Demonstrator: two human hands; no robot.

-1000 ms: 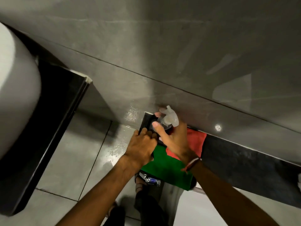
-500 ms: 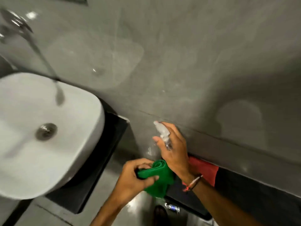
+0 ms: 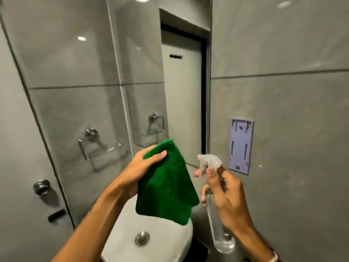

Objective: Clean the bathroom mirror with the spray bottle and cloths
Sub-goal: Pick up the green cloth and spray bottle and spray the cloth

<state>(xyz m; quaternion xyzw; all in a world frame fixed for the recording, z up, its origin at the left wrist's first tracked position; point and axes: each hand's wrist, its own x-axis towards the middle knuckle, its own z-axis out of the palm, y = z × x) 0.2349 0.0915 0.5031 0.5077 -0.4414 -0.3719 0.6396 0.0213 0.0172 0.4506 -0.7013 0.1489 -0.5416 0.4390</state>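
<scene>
The mirror hangs ahead above the sink, unsprayed by the look of it. The left hand pinches the green cloth; the right hand wraps the spray bottle, finger at the trigger. Aiming the nozzle squarely at the glass should give an even mist.

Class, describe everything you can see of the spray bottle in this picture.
The spray bottle is a slim, clear plastic cylinder with a translucent whitish trigger head whose nozzle points left, toward the mirror. It looks mostly empty, with some clear liquid near its rounded bottom. It is held nearly upright, base tilted slightly right, in the right hand, fingers wrapped round its neck, right of the green cloth and above the sink's edge.
</scene>
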